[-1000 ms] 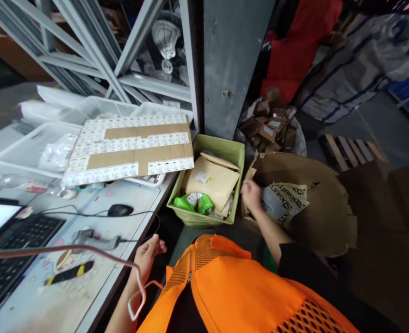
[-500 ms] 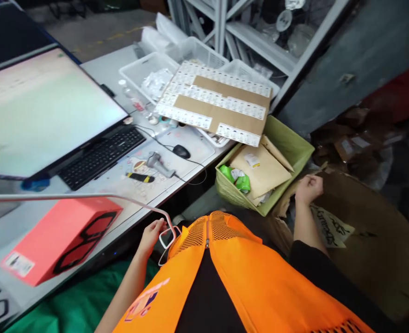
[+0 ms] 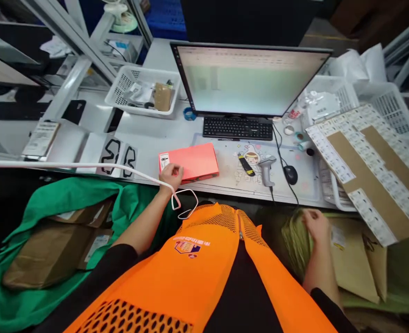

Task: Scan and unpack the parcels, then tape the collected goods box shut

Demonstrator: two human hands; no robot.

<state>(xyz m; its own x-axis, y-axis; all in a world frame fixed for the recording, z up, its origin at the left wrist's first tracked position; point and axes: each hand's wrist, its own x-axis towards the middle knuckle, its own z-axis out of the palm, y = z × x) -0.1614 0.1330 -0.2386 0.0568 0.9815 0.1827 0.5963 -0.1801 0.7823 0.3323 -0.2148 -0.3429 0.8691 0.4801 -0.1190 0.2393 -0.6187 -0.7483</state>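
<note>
My left hand (image 3: 171, 176) is at the near left corner of a red shoe box (image 3: 199, 159) on the desk. Its fingers are curled together, and nothing shows between them. In front of that wrist hangs a white looped cable or tube (image 3: 142, 172). My right hand (image 3: 317, 225) is low on the right, over the edge of an olive-green lined bin (image 3: 296, 238). Its fingers are loosely bent inward with no object visible in them. Padded brown envelopes (image 3: 353, 259) lie in that bin, just right of the hand.
A monitor (image 3: 242, 81) and keyboard (image 3: 237, 128) stand behind the box. To the right lie a cutter knife (image 3: 246, 165), a barcode scanner (image 3: 267, 170) and a mouse (image 3: 290, 175). A label-covered cardboard sheet (image 3: 371, 171) overhangs the bin. Green cloth (image 3: 135, 201) holds brown parcels (image 3: 52, 254).
The view has swung left, bringing the monitor to the middle and the green cloth into sight. My left hand has come up to the red shoe box; my right hand is still near the bin.
</note>
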